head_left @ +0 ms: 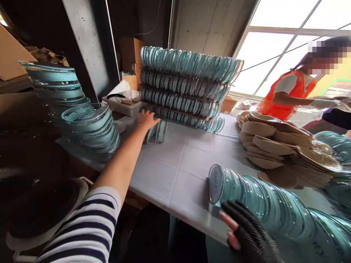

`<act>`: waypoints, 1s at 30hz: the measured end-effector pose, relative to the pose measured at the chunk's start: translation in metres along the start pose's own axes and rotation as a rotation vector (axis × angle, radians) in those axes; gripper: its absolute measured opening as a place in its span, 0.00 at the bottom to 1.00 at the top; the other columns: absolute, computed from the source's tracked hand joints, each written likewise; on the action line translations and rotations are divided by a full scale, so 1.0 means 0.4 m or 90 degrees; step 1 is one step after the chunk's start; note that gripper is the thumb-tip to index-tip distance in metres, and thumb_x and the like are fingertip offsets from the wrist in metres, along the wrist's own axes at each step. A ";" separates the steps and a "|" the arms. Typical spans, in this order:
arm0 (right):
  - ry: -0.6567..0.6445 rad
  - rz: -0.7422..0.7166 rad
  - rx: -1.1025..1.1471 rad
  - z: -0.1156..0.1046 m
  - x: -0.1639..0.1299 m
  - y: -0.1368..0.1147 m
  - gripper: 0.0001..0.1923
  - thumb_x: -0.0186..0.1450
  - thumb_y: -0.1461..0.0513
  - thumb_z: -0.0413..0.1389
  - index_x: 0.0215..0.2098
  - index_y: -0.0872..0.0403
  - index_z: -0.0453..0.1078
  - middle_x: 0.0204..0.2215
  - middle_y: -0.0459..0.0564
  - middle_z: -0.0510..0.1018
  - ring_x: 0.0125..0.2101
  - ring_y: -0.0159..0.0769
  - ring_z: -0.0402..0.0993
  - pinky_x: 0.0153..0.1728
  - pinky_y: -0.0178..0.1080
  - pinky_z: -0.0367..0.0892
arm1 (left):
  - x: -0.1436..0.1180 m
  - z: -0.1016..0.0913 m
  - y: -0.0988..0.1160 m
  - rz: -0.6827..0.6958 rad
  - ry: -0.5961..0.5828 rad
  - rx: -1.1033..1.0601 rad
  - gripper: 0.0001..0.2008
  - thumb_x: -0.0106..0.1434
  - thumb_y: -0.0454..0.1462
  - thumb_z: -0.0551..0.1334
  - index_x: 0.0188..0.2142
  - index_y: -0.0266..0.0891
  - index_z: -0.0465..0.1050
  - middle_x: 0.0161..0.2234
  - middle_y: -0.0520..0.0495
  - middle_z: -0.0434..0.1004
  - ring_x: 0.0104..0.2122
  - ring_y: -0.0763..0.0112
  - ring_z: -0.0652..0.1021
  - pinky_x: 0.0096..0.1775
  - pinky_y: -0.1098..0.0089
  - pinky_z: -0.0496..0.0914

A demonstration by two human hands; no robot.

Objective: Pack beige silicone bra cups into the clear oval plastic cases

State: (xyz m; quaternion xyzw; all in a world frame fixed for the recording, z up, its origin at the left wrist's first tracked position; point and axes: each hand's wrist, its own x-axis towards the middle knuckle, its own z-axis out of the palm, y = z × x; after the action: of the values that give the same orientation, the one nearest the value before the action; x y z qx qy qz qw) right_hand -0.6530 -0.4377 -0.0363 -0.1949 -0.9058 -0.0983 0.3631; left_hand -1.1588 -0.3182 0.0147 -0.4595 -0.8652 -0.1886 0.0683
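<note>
L hand (147, 119), bare, striped sleeve, reaches far across the table (175, 164). Fingers spread open, flat on top of a few glass lids (157, 132) standing on edge at the foot of the big lid stack (186, 87). R hand (244, 228) in a black fingerless glove, low in the head view; fingers loosely open, touching the near end of a row of lids (260, 201) lying on its side, nothing gripped. Nested glass bowls (91, 126) sit left of the L arm. Pile of cardboard discs (276, 146) lies beyond the row. A person in an orange vest (287, 95) works by the window (274, 40).
</note>
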 end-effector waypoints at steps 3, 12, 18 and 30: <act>-0.022 0.046 0.116 0.097 0.046 -0.060 0.23 0.68 0.57 0.51 0.61 0.41 0.66 0.50 0.52 0.80 0.50 0.49 0.77 0.42 0.54 0.78 | 0.059 0.004 -0.061 -0.146 -0.078 -0.035 0.39 0.62 0.61 0.53 0.59 0.35 0.72 0.62 0.29 0.65 0.63 0.33 0.61 0.57 0.40 0.61; 0.032 0.329 0.481 0.574 0.432 -0.057 0.37 0.66 0.53 0.53 0.69 0.54 0.50 0.67 0.60 0.59 0.67 0.46 0.57 0.64 0.55 0.58 | 0.000 0.092 -0.090 -0.082 0.062 -0.088 0.29 0.69 0.56 0.47 0.59 0.47 0.71 0.69 0.42 0.54 0.67 0.44 0.55 0.59 0.45 0.61; -0.060 0.592 0.526 0.750 0.658 0.039 0.41 0.63 0.51 0.52 0.69 0.61 0.49 0.67 0.64 0.59 0.66 0.48 0.57 0.64 0.49 0.55 | -0.025 0.118 -0.066 0.050 0.094 -0.087 0.25 0.68 0.52 0.54 0.56 0.41 0.74 0.57 0.43 0.74 0.60 0.54 0.64 0.60 0.59 0.61; 0.023 0.623 0.524 0.650 0.452 -0.002 0.24 0.65 0.47 0.46 0.41 0.56 0.72 0.40 0.58 0.79 0.40 0.44 0.73 0.47 0.46 0.68 | -0.271 0.065 -0.004 0.190 0.061 -0.015 0.44 0.57 0.62 0.61 0.63 0.34 0.64 0.59 0.31 0.68 0.61 0.37 0.61 0.56 0.48 0.66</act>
State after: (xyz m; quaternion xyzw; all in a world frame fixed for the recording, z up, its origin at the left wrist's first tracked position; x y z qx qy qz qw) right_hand -0.9340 -0.3043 -0.0968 -0.4288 -0.6694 0.4313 0.4266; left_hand -1.0969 -0.3923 -0.0415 -0.5743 -0.7807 -0.2082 0.1313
